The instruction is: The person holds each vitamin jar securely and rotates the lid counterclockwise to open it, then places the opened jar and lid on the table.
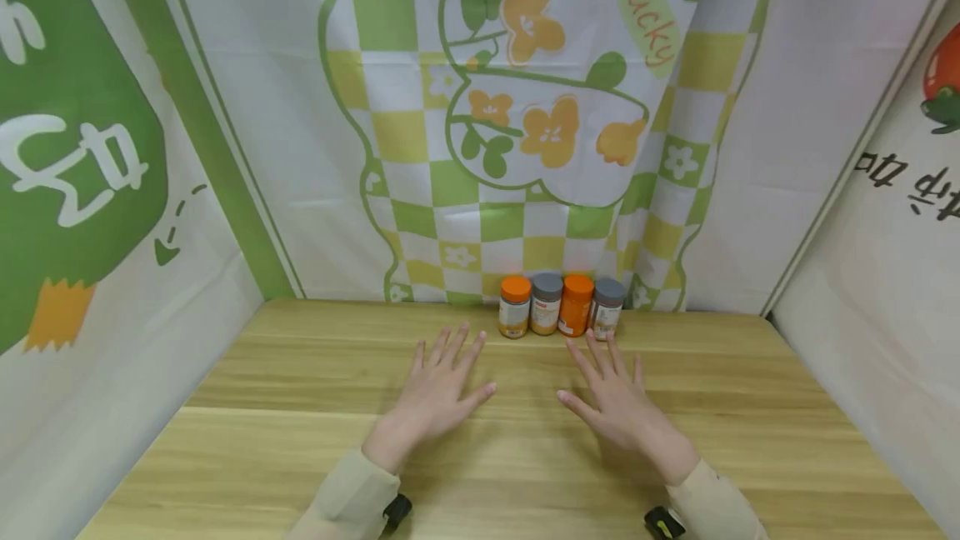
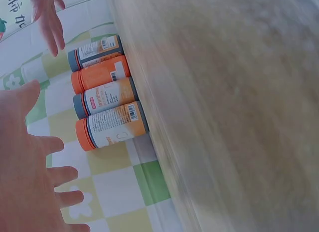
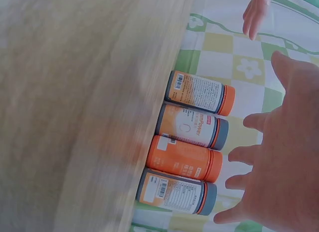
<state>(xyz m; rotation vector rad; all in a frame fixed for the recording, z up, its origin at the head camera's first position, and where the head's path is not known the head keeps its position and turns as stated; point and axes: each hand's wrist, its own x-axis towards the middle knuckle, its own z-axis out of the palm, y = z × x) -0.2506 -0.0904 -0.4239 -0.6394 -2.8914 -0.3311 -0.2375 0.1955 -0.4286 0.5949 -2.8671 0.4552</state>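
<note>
Four is above the count I give, so several small supplement bottles stand upright in a row at the back of the wooden table point(image 1: 300, 407). Leftmost is a bottle with an orange lid and pale label point(image 1: 514, 315). Beside it comes a grey-lidded bottle point(image 1: 546, 315), then an all-orange bottle point(image 1: 576, 311), and at the right end another grey-lidded bottle point(image 1: 606, 315). My left hand point(image 1: 435, 394), fingers spread, is in front and left of the row, holding nothing. Also spread and holding nothing, my right hand point(image 1: 618, 402) has its fingertips near the right-end bottle; contact cannot be told.
Behind the bottles hangs a curtain point(image 1: 502, 227) with green and yellow checks and flowers. Printed cloth walls close in the left side point(image 1: 210, 273) and the right side point(image 1: 862, 290). Dark straps sit at both wrists.
</note>
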